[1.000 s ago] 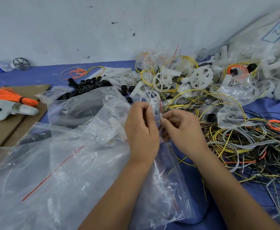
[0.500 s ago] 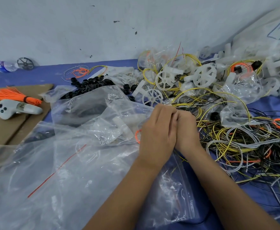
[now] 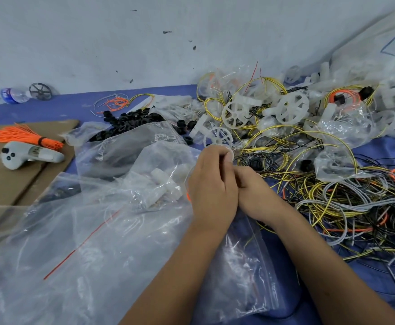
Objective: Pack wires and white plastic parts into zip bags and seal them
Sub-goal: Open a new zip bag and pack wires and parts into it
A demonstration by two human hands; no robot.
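Note:
My left hand and my right hand are pressed together over the top edge of a small clear zip bag, which lies on the blue cloth beneath my wrists. The left fingertips pinch the clear plastic at its mouth. The right fingers curl in behind the left hand and are mostly hidden. A tangle of yellow, grey, black and orange wires spreads to the right. White plastic wheel parts lie in the pile beyond my hands.
Large clear bags cover the left foreground, one holding white parts. Black rings are heaped behind them. An orange wire bundle and a white controller lie on cardboard. A sack of white parts leans at the wall.
My hands were apart, pinching at the bag mouth; they have closed together, the left now overlapping the right. The view has shifted slightly.

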